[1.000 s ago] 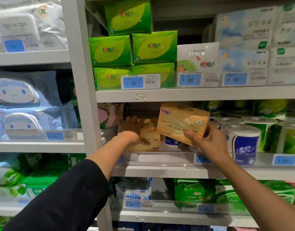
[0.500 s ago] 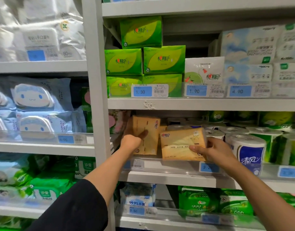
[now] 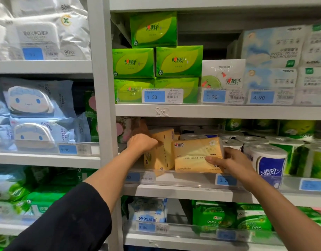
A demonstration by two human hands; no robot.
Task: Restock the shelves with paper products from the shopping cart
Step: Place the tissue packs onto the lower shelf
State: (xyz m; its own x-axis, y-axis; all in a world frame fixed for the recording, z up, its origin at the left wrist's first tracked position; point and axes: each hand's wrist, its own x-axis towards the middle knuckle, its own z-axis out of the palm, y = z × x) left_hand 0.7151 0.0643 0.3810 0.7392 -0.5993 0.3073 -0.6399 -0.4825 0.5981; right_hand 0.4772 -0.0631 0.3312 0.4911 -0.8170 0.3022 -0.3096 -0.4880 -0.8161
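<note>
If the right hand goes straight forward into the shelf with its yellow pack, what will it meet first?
Probably the toilet paper rolls standing behind the yellow tissue pack that the right hand holds; depth is unclear.

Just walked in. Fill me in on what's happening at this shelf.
A person is restocking tissue packs on the middle shelf. The right hand grips a yellow tissue pack lying lengthwise at the shelf front, beside the toilet paper rolls. The left hand holds an upright yellow pack at its top, just left of the first one. Green tissue packs fill the shelf above.
</note>
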